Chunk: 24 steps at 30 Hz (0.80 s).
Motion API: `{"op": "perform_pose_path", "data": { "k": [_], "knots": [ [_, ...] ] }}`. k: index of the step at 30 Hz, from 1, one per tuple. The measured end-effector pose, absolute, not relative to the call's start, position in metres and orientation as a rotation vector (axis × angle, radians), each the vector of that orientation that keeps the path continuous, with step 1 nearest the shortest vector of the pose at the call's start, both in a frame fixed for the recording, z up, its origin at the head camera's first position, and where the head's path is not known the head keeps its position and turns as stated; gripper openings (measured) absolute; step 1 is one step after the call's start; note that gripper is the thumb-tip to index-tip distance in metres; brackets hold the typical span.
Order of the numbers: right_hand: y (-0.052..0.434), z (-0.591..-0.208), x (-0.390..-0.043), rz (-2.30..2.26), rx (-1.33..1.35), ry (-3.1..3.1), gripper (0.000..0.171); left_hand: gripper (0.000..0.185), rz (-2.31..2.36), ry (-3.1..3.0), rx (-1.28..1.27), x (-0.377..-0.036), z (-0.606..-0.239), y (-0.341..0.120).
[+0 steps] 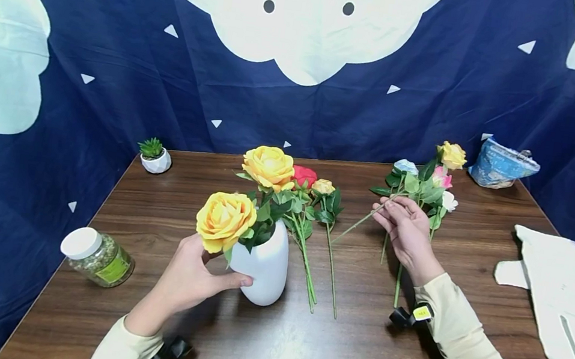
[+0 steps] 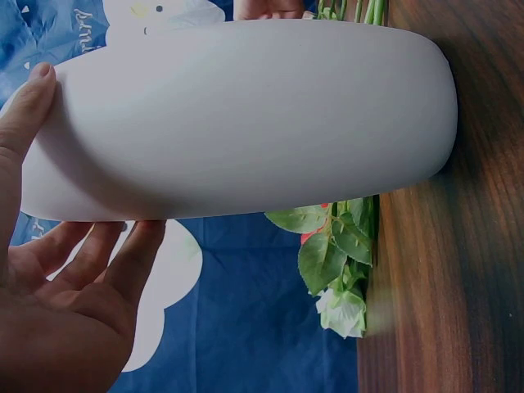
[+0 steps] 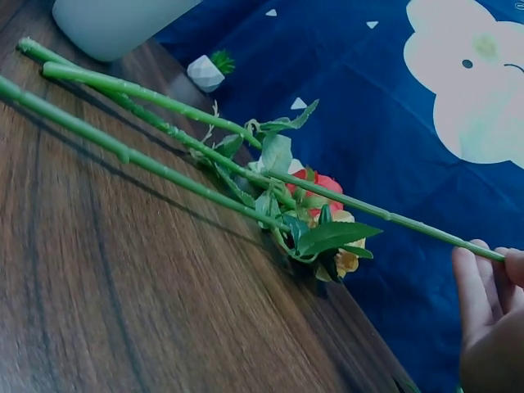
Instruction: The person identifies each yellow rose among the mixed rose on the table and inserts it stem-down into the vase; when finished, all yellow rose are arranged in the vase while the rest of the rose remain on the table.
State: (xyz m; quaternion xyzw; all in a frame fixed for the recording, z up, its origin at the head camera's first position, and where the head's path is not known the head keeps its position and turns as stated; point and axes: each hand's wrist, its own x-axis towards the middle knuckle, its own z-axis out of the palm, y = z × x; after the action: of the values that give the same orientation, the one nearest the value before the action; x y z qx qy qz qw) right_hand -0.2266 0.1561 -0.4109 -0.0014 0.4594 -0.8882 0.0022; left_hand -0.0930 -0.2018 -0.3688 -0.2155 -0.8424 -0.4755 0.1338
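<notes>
My left hand grips a white vase that stands on the wooden table. Thumb and fingers are wrapped round its side. In the left wrist view the vase fills the frame, with my left hand cupped around it. Two yellow roses stand in the vase. My right hand pinches a thin green stem just above the table. It belongs to a bunch of small flowers. The right wrist view has the stem running to my right hand.
Red and yellow flowers lie beside the vase, their stems flat on the wood. A white-lidded jar lies at the left, with a small potted succulent behind it. A white glove and a blue pouch are on the right.
</notes>
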Motion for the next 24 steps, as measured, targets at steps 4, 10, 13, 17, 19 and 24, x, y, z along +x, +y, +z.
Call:
{"op": "perform_pose_path", "data": {
  "k": [4, 10, 13, 17, 19, 24],
  "knots": [
    [0.154, -0.409, -0.226, -2.867, 0.000, 1.397, 0.024, 0.080, -1.387, -2.441, -0.620, -0.093, -0.369, -0.202],
    [0.151, -0.406, -0.225, -2.991, 0.002, 1.305, 0.021, 0.080, -1.388, -2.448, -0.626, -0.093, -0.369, -0.203],
    [0.149, -0.404, -0.224, -3.050, 0.029, 1.225, 0.019, 0.081, -1.370, -2.458, -0.620, -0.093, -0.368, -0.203],
    [0.147, -0.401, -0.222, -3.112, 0.062, 1.174, 0.018, 0.081, -1.331, -2.481, -0.602, -0.092, -0.367, -0.203],
    [0.146, -0.399, -0.221, -3.135, 0.069, 1.149, 0.017, 0.081, -1.319, -2.490, -0.595, -0.092, -0.367, -0.203],
    [0.143, -0.393, -0.218, -3.153, 0.090, 1.167, 0.014, 0.081, -1.342, -2.499, -0.583, -0.091, -0.367, -0.202]
  ]
}}
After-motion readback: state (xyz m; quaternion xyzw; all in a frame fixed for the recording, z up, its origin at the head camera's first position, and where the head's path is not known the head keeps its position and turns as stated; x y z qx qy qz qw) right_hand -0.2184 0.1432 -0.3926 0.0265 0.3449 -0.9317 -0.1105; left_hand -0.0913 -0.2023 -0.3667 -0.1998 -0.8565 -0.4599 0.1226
